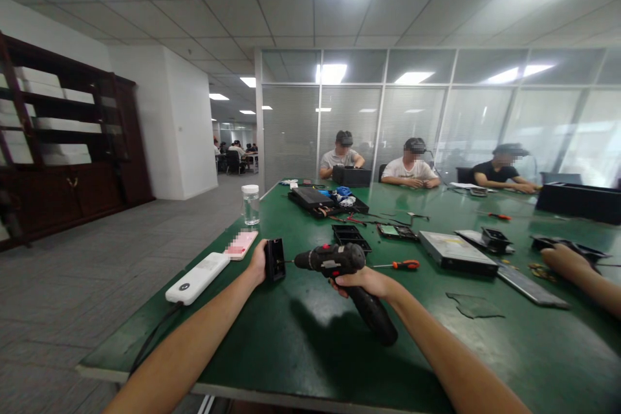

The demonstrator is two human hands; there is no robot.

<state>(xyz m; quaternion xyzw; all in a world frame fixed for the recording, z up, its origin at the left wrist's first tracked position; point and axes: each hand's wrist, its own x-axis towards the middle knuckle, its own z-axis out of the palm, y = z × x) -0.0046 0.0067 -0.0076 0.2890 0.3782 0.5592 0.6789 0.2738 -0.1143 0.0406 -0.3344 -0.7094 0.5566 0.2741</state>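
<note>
My right hand (361, 281) is wrapped round the grip of a black cordless drill (334, 260), which points left above the table. The thin bit at its front reaches to a small black plastic box (275, 260). Holding that box upright by its left side is my left hand (259, 263). Whether the bit touches anything inside the box, I cannot make out. Just behind the drill lie a black plastic tray (352, 237) with compartments and a screwdriver (406, 264) with an orange and black handle.
Left of my hands lie a white power bank (198, 278) with a cable, a pink phone (241, 244) and a clear jar (251, 206). A metal drive (457, 252) and a glassy sheet (475, 305) lie right. Another person's hand (565, 259) is at the right; several people sit across the green table (233, 343).
</note>
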